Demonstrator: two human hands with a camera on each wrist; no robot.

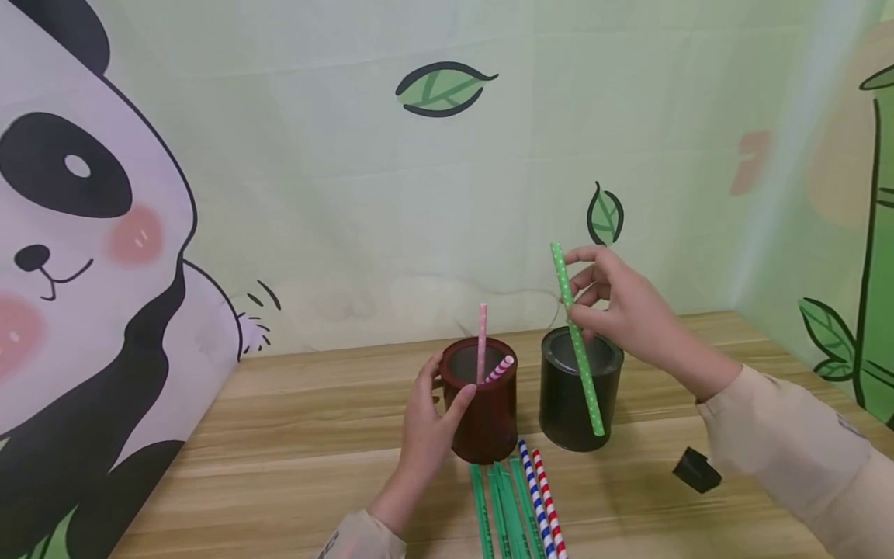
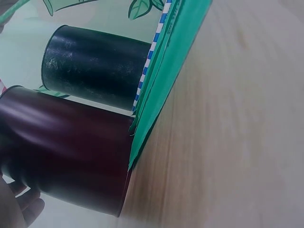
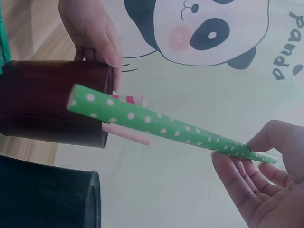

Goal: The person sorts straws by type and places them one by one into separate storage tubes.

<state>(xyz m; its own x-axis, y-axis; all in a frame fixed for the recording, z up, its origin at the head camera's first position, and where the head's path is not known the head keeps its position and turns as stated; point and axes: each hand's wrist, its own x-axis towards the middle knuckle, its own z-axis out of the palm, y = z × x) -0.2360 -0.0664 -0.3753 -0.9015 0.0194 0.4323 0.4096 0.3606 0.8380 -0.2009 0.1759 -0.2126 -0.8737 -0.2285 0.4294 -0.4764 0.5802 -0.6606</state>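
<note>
A green paper straw with white dots (image 1: pixel 578 341) is pinched between the thumb and fingers of my right hand (image 1: pixel 621 307). It slants in front of the black cup (image 1: pixel 573 411), its lower end outside and before the cup's wall. My left hand (image 1: pixel 429 427) grips the dark red-brown cup (image 1: pixel 489 423), thumb at the rim and fingers round the far left side. Inside that cup stand a pink dotted straw (image 1: pixel 482 334) and a pink-and-white striped straw (image 1: pixel 500 369). In the right wrist view the green straw (image 3: pixel 156 124) crosses before the brown cup (image 3: pixel 52 102).
Several green wrapped straws (image 1: pixel 506 508) lie on the wooden table (image 1: pixel 314 435) in front of the brown cup. Beside them are a blue-and-white striped straw (image 1: pixel 536 497) and a red-and-white one (image 1: pixel 549 501). A small black object (image 1: pixel 697 470) lies at the right. A panda-printed backdrop (image 1: pixel 335 194) stands behind.
</note>
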